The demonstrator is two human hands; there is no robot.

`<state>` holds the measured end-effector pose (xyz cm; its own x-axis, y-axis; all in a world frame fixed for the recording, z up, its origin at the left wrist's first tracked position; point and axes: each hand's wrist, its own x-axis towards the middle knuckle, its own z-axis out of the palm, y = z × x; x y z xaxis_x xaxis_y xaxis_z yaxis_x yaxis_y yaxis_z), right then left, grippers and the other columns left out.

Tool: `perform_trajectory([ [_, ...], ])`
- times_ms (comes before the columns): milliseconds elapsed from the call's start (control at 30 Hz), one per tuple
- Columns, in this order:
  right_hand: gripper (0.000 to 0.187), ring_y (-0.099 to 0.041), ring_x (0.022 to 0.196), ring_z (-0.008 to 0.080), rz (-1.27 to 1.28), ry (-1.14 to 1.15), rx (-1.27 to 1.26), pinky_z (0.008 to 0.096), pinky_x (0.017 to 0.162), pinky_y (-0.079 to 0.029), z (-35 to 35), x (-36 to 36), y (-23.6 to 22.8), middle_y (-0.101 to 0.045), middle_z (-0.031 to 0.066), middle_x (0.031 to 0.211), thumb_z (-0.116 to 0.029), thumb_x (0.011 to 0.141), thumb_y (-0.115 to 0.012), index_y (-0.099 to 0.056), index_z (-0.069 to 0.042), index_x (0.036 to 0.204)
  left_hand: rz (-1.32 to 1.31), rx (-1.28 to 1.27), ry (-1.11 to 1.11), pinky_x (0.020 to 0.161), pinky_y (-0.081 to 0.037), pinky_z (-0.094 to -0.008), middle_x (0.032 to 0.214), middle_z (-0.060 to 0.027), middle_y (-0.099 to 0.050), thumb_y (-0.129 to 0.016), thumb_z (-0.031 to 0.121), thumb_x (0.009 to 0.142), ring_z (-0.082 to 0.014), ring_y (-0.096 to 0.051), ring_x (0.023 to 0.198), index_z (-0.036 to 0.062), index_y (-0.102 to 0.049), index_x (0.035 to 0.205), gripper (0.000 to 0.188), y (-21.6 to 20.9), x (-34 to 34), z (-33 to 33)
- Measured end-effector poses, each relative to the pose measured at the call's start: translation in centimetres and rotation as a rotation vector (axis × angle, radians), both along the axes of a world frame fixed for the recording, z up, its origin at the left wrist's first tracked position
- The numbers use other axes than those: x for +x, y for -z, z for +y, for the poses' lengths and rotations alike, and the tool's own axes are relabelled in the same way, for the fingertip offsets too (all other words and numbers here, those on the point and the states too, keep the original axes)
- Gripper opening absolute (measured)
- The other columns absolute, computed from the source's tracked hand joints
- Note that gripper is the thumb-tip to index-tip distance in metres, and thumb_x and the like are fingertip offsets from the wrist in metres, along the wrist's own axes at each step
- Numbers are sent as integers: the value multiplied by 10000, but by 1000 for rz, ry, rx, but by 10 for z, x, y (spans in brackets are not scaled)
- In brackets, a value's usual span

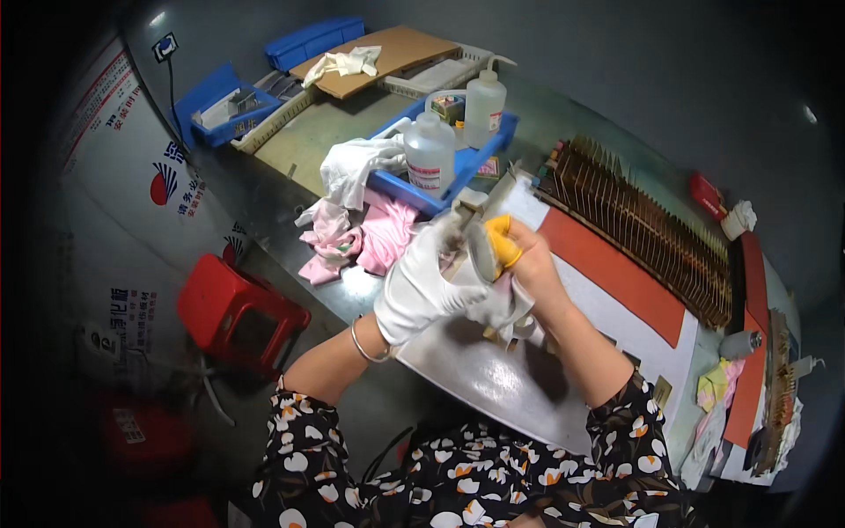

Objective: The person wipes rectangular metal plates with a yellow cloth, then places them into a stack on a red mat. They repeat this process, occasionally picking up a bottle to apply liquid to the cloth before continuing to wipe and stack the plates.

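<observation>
My left hand (pixel 419 286), in a white glove, is closed around a thin grey flat piece (pixel 481 252) in front of me, above the table's near edge. My right hand (pixel 531 261) has yellow covers on its fingertips and is closed against the piece from the right. Whitish cloth (pixel 506 308) hangs below my right hand and seems pinched in it. My fingers and the glove hide part of the piece, so its exact kind does not show.
Beyond my hands a blue tray (pixel 411 194) holds plastic bottles (pixel 429 154). Pink cloths (pixel 387 231) lie left of it. At right, a long rack (pixel 634 220) of upright thin plates stands beside a red-brown mat (pixel 607 277). A red stool (pixel 238 308) stands at left.
</observation>
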<state>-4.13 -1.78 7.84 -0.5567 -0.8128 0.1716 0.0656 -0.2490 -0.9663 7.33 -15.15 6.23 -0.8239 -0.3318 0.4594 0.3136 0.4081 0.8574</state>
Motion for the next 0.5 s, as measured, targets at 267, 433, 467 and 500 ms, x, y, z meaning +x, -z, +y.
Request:
perform_trajectory([
  [267,221,-623,733,121,-494,115,-372,241,607,-524,-65,-83,-66,-640,43,901,-249,932,-516,-578,-61,1031,159,-124,-355,980,-391,-347,1276,-247,-444,-854,315,571,-294,-482,1165,-119,-133,1372,1162,9,-101,-92],
  [433,209,-635,693,137,-563,88,-376,258,573,-537,-89,-101,-63,-645,51,871,-207,935,-503,-581,-59,1061,58,-105,-371,899,-441,-352,1156,-159,-530,-834,234,589,-264,-544,1055,-13,-342,1272,877,12,-121,-91],
  [467,204,-636,707,139,-575,89,-379,264,585,-540,-92,-100,-62,-645,50,885,-198,938,-496,-580,-60,1062,41,-87,-316,855,-466,-350,1096,-138,-567,-826,222,595,-257,-576,998,11,-417,1206,764,4,-118,-90],
  [500,208,-637,729,144,-555,51,-382,269,607,-542,-95,-104,-58,-642,54,903,-193,938,-493,-577,-58,1072,35,-109,-348,833,-476,-356,1076,-140,-581,-822,235,599,-262,-590,974,16,-426,1187,742,7,-119,-93],
])
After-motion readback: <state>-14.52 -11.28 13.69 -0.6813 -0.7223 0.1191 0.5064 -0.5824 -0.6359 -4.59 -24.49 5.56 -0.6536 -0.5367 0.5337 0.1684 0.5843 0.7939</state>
